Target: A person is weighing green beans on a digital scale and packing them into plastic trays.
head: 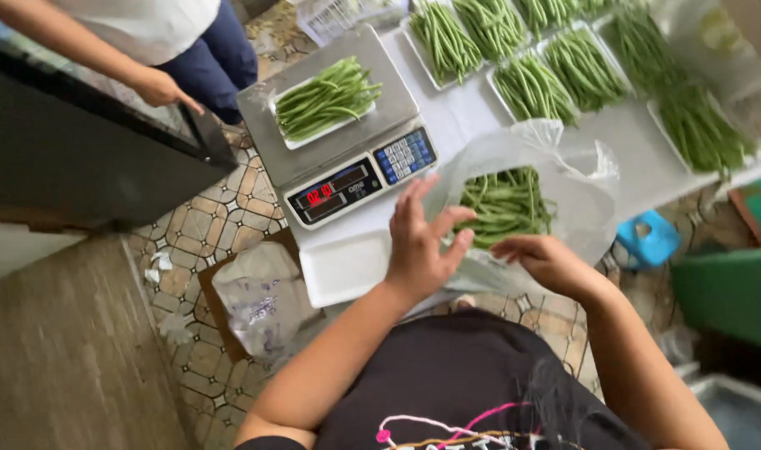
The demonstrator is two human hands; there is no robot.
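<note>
In the head view, the left hand (418,246) is rising from the lower middle of the frame with its forearm slanting up and its back to the camera, fingers spread wide and touching the near edge of the clear, crinkled plastic bag (555,167) at centre right. The right hand (547,260) is reaching in from the lower right, palm turned down, its fingers curling narrowly at the bag's lower rim; whether they are pinching the film is hard to make out. Inside the bag a heap of long, thin green beans (505,204) is showing through the hazy plastic. Just left of the hands an empty white foam tray (343,267) is lying on the white table (626,137). Above it, a grey digital scale with a steel platform and blue keypad (347,158) is bearing another white tray piled with green beans (324,100). Along the upper right more white trays of beans (534,87) are sitting in rows, some cut off by the frame's top edge. In the upper left another person's hand (159,87) is hanging beside a dark counter (80,158). A blue plastic stool (649,237) is peeking out beneath the table at right, partly hidden by the bag.
</note>
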